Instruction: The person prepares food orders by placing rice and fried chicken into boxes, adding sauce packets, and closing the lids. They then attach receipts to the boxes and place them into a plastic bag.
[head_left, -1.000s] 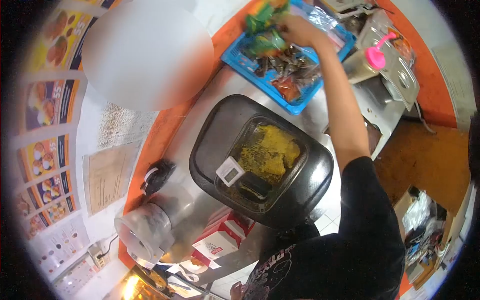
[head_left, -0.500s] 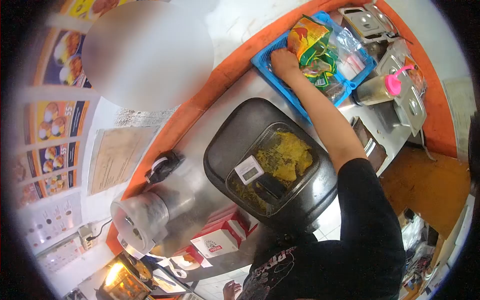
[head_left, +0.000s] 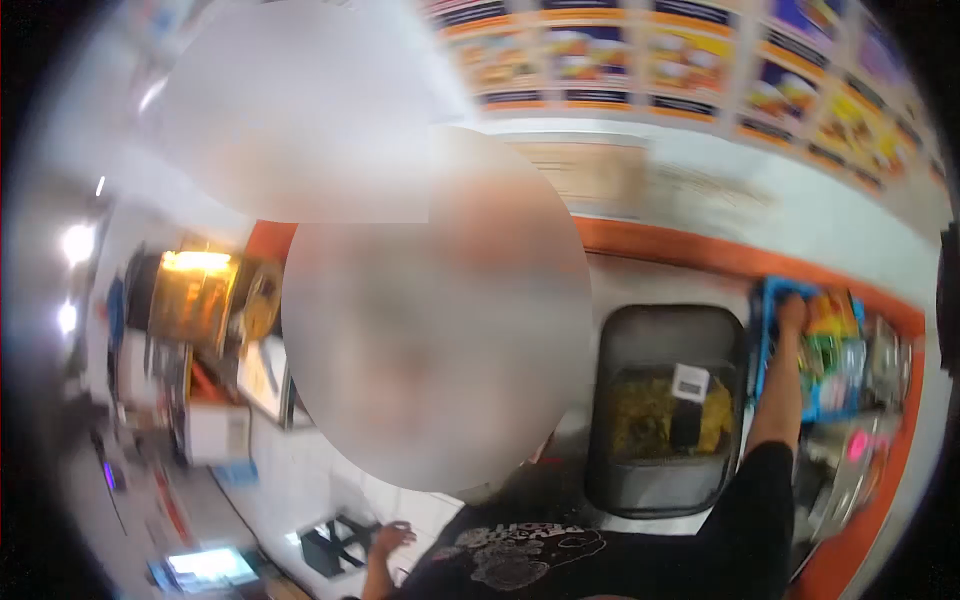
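My right hand (head_left: pixel 793 312) reaches into the left part of the blue basket (head_left: pixel 770 345), beside a yellow and green bag (head_left: pixel 832 312). Its fingers point down and are hidden, so any hold is unclear. Low on the left, my left hand (head_left: pixel 395 537) hangs over the floor with its fingers apart and nothing in it. Between the arms and the wall stands a dark square pan (head_left: pixel 672 335) with yellow, crusted residue. A small white device with a display (head_left: pixel 690 382) lies over its middle, next to a black part.
A pink-topped bottle (head_left: pixel 858 444) and metal containers (head_left: pixel 885 362) stand by the basket. Menu posters (head_left: pixel 690 60) cover the wall. At the left are a glowing heated case (head_left: pixel 195 295) and a lit screen (head_left: pixel 210 567). A blurred patch hides the centre.
The view has swung left and rotated, bringing more of the left side into sight. My right hand is still in the basket; my left hand shows more fully.
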